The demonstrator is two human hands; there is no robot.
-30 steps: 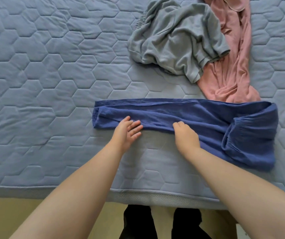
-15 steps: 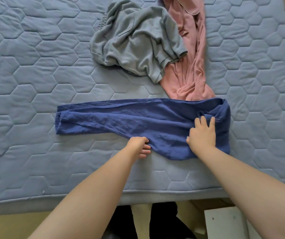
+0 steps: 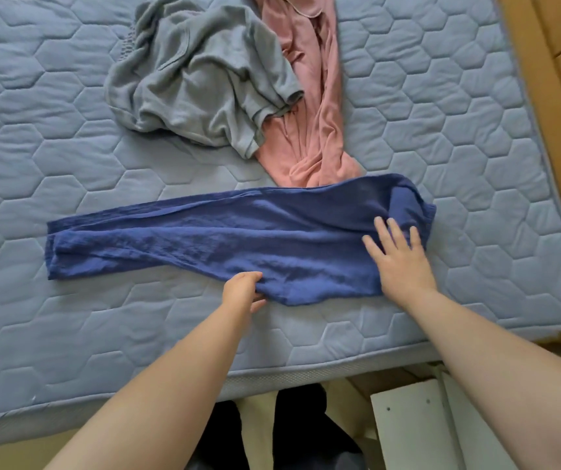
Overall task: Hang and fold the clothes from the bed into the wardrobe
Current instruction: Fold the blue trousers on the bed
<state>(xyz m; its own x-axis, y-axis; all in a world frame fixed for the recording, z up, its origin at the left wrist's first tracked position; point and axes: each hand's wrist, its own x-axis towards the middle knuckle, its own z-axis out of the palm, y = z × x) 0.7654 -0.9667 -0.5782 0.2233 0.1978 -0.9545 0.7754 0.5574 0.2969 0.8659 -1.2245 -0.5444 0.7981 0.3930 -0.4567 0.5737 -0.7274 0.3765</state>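
Now that the right hand (image 3: 401, 262) has moved from the near edge out to the waistband, it lies flat with fingers spread, while the left hand (image 3: 242, 290) pinches the near edge of the trousers (image 3: 225, 242). They stretch across the bed (image 3: 69, 334), from well left of that hand to under the right. Smoothing looks nearly done, with folding probably next. Beyond both hands lie a crumpled grey top (image 3: 204, 79) and a pink garment (image 3: 309, 144), whose hem meets the trousers' far edge and could catch.
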